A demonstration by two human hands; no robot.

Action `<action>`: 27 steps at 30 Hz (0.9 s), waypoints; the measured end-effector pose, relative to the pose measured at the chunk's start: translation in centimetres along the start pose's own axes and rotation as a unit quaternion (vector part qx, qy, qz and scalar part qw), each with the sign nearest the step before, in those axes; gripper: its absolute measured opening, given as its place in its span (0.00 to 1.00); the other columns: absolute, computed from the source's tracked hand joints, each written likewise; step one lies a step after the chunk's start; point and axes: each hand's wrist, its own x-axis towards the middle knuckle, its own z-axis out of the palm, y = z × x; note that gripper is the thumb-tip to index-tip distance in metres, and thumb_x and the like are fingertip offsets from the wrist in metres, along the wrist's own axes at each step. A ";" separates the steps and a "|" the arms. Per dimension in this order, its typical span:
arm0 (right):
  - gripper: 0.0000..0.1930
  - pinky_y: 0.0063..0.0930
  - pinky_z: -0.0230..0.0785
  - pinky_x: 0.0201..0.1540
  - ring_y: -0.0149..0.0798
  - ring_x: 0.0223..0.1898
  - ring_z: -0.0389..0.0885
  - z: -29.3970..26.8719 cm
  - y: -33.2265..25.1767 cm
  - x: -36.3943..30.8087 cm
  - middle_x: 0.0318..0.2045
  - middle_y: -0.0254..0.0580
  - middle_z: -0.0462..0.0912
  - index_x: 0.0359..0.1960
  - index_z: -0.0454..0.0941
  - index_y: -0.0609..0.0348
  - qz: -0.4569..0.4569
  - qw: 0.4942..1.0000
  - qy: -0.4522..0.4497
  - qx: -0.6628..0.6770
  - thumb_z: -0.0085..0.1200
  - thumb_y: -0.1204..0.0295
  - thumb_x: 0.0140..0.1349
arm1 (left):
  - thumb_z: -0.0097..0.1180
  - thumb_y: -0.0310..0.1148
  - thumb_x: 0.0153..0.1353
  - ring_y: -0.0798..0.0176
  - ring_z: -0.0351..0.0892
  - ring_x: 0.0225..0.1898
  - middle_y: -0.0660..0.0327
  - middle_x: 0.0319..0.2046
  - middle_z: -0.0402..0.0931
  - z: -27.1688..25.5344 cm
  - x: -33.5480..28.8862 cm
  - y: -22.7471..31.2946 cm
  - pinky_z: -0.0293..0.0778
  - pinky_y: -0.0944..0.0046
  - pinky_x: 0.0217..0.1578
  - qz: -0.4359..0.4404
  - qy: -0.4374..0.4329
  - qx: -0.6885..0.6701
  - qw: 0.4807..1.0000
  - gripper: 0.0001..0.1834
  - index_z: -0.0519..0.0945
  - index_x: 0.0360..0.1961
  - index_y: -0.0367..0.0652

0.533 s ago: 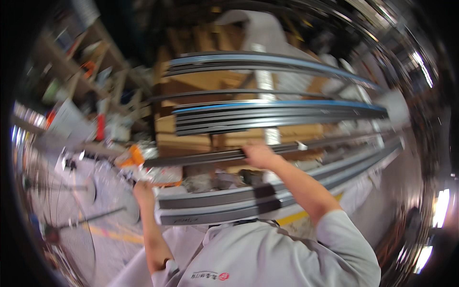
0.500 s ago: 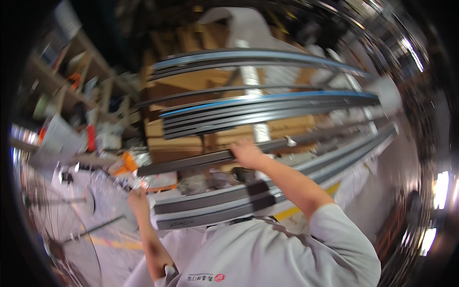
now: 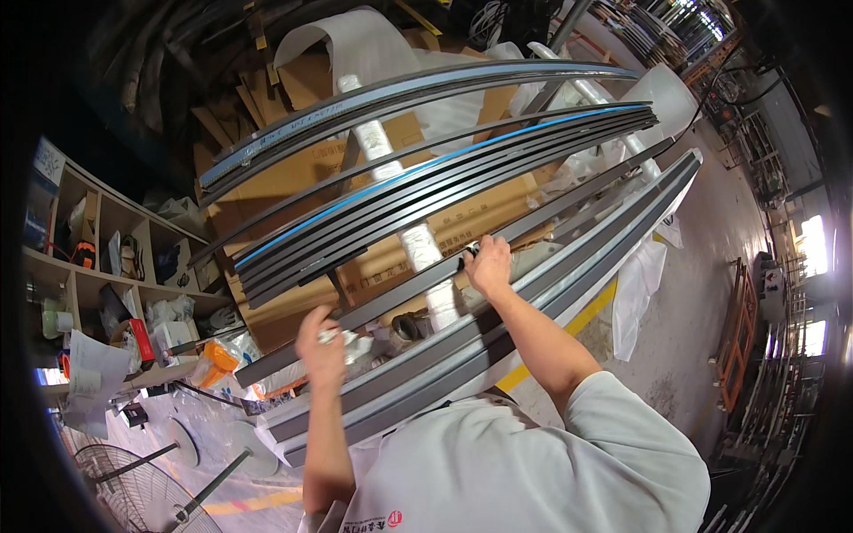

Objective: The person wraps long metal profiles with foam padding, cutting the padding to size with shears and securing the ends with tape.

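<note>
- Person's grey short-sleeved shirt (image 3: 524, 462) fills the bottom edge; both bare forearms rise from it.
- Left hand (image 3: 322, 342) closed around a small white crumpled wad (image 3: 330, 337), pressed against the long dark grey metal profile bar (image 3: 426, 277).
- Right hand (image 3: 489, 264) curled over the same bar further along, fingers wrapped on its upper edge, thumb side hidden.
- That bar runs diagonally from lower left to upper right, lying across a stack of wider grey profile strips (image 3: 462, 355) just below it, touching them.
- Yellow floor line (image 3: 569, 333) and white plastic sheet (image 3: 635, 293) show under the strips' right end.
- White wrapped tube (image 3: 404, 200) passes under the bars, between the hands.
- Above the held bar: bundle of dark profiles with a blue film edge (image 3: 426, 191), then another grey pair higher (image 3: 391, 93).
- Brown cardboard boxes (image 3: 462, 222) behind everything.
- Left: wooden shelf unit (image 3: 84, 275) cluttered with small items; standing fan (image 3: 133, 493) on floor at lower left.
- Versus the earlier frame: left hand has come up from below the strips onto the bar; right hand holds about the same spot.
</note>
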 end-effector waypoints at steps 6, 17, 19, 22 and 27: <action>0.10 0.43 0.76 0.35 0.47 0.28 0.82 4.9 7.2 2.5 0.24 0.52 0.79 0.27 0.83 0.66 0.088 0.971 -0.102 0.196 0.65 0.70 0.55 | 0.55 0.20 0.52 0.47 0.82 0.48 0.52 0.44 0.82 14.7 3.1 1.5 0.80 0.53 0.49 0.267 -0.198 0.186 0.925 0.19 0.83 0.48 0.37; 0.05 0.38 0.74 0.47 0.47 0.42 0.80 1.4 7.9 0.9 0.44 0.50 0.80 0.32 0.84 0.62 0.112 0.905 -0.156 0.379 0.65 0.75 0.56 | 0.65 0.45 0.59 0.56 0.80 0.48 0.54 0.39 0.81 19.9 4.7 1.5 0.82 0.60 0.42 0.296 -0.326 0.444 0.780 0.25 0.79 0.47 0.33; 0.05 0.42 0.74 0.50 0.51 0.44 0.79 -0.4 7.0 0.0 0.47 0.50 0.79 0.33 0.85 0.60 -0.036 0.969 -0.066 0.237 0.66 0.73 0.56 | 0.64 0.42 0.59 0.55 0.81 0.46 0.56 0.38 0.82 19.9 5.1 0.9 0.83 0.58 0.40 0.302 -0.316 0.507 0.743 0.23 0.78 0.48 0.33; 0.04 0.47 0.76 0.51 0.57 0.47 0.79 -4.0 5.3 0.0 0.50 0.50 0.78 0.32 0.86 0.58 -0.080 0.987 -0.068 0.121 0.63 0.73 0.57 | 0.64 0.37 0.57 0.52 0.83 0.43 0.55 0.36 0.83 20.3 4.6 0.3 0.83 0.55 0.39 0.291 -0.293 0.549 0.726 0.19 0.80 0.46 0.34; 0.06 0.49 0.78 0.50 0.59 0.47 0.83 -3.0 5.9 1.0 0.43 0.54 0.85 0.33 0.88 0.53 0.010 0.969 -0.236 0.066 0.59 0.75 0.55 | 0.62 0.33 0.54 0.42 0.86 0.47 0.43 0.38 0.86 19.5 8.7 2.5 0.82 0.47 0.47 0.175 -0.402 0.474 0.764 0.11 0.86 0.35 0.36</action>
